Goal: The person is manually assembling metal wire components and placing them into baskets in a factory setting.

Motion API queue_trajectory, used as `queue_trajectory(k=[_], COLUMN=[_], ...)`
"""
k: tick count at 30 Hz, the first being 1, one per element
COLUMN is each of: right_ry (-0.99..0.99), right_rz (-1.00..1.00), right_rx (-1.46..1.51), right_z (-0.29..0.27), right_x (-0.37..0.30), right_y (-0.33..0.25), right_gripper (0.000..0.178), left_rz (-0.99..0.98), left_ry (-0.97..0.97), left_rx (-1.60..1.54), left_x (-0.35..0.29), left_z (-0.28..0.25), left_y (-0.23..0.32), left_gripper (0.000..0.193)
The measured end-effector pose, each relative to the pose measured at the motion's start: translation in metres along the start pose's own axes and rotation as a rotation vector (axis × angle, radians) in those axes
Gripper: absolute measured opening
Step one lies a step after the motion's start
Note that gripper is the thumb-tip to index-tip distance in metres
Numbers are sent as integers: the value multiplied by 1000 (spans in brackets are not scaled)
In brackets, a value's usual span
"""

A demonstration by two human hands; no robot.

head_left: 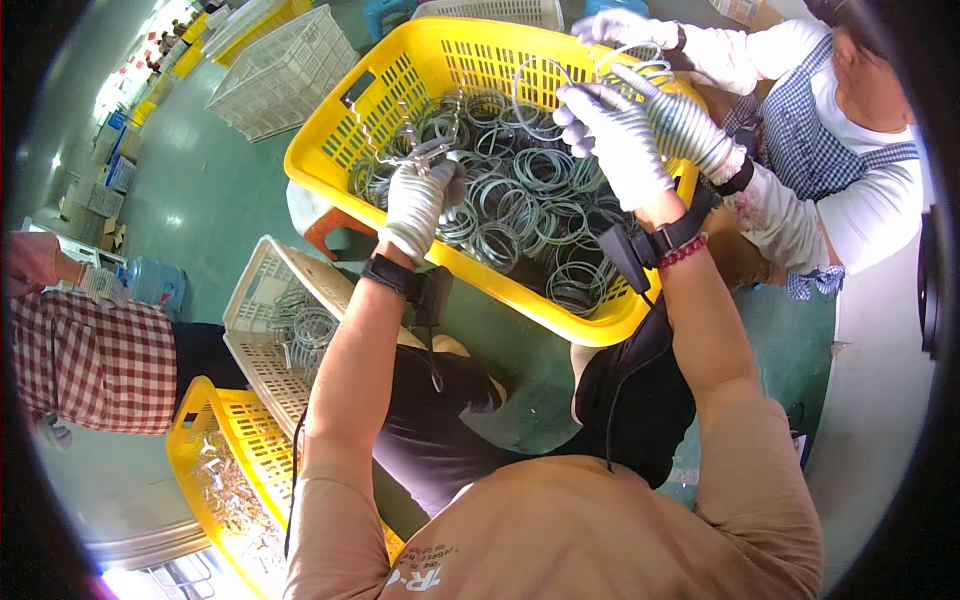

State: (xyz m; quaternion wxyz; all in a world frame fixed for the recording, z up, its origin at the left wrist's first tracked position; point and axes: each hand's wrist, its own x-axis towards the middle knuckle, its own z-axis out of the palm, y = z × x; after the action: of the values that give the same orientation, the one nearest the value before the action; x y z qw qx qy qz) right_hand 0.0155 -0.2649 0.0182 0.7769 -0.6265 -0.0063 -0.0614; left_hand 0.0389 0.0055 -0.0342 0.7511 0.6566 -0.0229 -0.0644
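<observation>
I have one wire ring (516,105) raised above the far right part of the yellow basket (510,295), clear of the pile, probably so that it does not snag on the rest; the fingers of my right hand (622,140) appear pinched together on its right side, which leaves most of the loop exposed. My left hand (418,200) sits just inside the near edge, toward the left corner, with its fingers clamped round some bent metal pieces (430,152); their prongs point up and out, I judge so that they stay free of the palm. Below both hands the loose rings (532,200) lie overlapping across the floor of the basket; its high walls seem to keep them from rolling away. By the far right corner a co-worker's hand (690,130) is next to mine, with more rings at its fingers, so both of us can reach the same pile. To the left, a white crate (248,350) holds further rings; beyond its near end, a second yellow basket (183,465) carries small metal parts.
</observation>
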Motion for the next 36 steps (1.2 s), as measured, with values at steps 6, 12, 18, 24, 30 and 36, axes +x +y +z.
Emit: queue_trajectory(k=[6, 12, 18, 24, 30, 36], right_ry=[59, -157, -362, -431, -603, -268], right_rz=[-84, -257, -319, -596, -420, -479], right_rx=[203, -153, -377, -790, -627, -728], right_z=[18, 34, 39, 23, 12, 34], right_x=[3, 8, -5, -11, -10, -21], right_y=[-7, -14, -13, -17, -20, -18], right_gripper=[16, 16, 17, 23, 34, 24], left_rz=[91, 323, 220, 325, 285, 332], left_ry=[93, 22, -132, -164, -238, -191], left_rx=[108, 912, 1067, 874, 1209, 855], left_x=[-9, -4, 1, 7, 1, 7], left_z=[29, 7, -4, -21, -12, -27], left_y=[-1, -20, -27, -20, -2, -21], left_gripper=[25, 43, 52, 36, 39, 37])
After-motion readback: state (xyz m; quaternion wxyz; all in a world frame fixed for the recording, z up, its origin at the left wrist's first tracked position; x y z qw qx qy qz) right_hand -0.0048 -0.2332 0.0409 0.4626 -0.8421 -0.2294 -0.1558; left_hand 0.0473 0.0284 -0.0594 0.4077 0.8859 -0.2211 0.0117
